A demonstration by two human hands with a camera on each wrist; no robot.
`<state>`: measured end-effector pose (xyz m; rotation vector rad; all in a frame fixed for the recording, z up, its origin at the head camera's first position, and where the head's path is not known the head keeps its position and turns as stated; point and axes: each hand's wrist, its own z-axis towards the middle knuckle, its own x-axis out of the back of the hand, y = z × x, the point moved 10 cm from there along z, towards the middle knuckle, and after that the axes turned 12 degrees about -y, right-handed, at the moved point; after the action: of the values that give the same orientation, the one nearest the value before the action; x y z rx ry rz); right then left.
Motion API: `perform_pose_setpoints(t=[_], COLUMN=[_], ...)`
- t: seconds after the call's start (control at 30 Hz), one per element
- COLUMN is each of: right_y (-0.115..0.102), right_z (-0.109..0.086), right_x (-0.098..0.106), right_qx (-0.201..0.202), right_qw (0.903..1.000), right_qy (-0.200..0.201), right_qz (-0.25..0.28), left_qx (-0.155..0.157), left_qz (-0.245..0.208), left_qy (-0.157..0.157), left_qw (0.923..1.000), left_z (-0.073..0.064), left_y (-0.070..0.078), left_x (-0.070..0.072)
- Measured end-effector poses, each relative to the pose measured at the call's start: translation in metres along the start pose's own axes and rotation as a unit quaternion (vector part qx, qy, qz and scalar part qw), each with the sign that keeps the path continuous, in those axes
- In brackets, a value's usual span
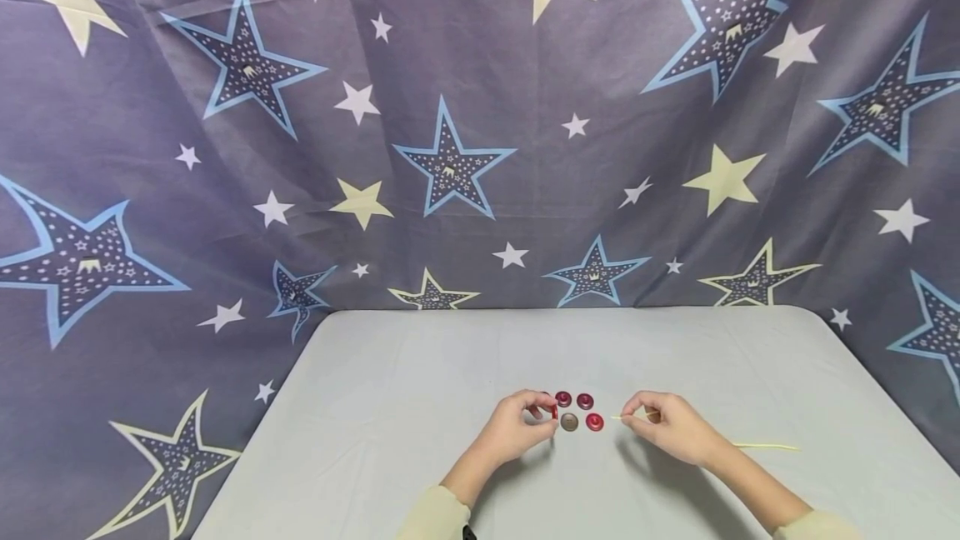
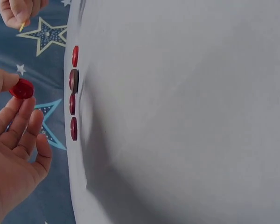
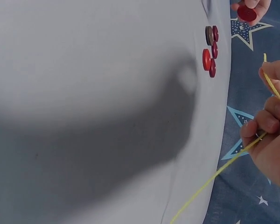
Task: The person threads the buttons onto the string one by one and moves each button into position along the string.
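Note:
Between thumb and fingertips, my left hand [image 1: 516, 427] pinches a round red button [image 2: 22, 88], raised above the table and turned on edge in the head view. My right hand [image 1: 677, 428] pinches a yellow cord [image 3: 195, 198] close to one end, and a short tip sticks out past the fingertips toward the left hand. The cord runs back through the curled fingers and trails off to the right. Between the hands lie a brown button [image 1: 569, 422], a bright red button [image 1: 595, 422] and several dark red buttons [image 1: 585, 401]; the left hand partly hides one.
A pale cloth covers the table [image 1: 405, 373], whose rounded far edge meets a purple-grey curtain [image 1: 495, 40] printed with stars. The loose end of the cord rests on the table beyond the right wrist. Both hands cast shadows on the cloth.

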<state>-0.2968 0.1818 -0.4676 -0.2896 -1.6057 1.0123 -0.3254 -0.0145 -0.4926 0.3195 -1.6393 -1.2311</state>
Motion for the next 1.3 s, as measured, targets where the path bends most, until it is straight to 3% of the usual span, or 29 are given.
perform_pose_setpoints(t=[0.33,0.57,0.63,1.03,1.3], right_y=[-0.004,-0.010,-0.010,-0.019,-0.023], right_z=[0.002,0.005,0.006,0.010,0.014], right_x=[-0.002,-0.004,-0.004,-0.005,-0.013], right_qx=[0.017,0.021,0.017,0.015,0.031], right_qw=[0.9998,0.9995,0.9996,0.9993,0.9984], right_qy=[0.002,0.008,0.009,0.020,0.012], right_qz=[0.013,0.022,0.020,0.028,0.045], left_qx=[0.014,-0.003,-0.004,0.015,0.021], left_qz=[-0.078,-0.118,-0.130,-0.157,-0.162], left_qy=[-0.015,-0.012,-0.016,-0.017,-0.018], left_qw=[0.9967,0.9930,0.9914,0.9874,0.9863], left_z=[0.004,-0.009,-0.009,-0.007,0.006], left_y=[-0.005,0.032,0.034,0.031,0.004], left_x=[-0.006,0.001,0.000,-0.009,-0.024])
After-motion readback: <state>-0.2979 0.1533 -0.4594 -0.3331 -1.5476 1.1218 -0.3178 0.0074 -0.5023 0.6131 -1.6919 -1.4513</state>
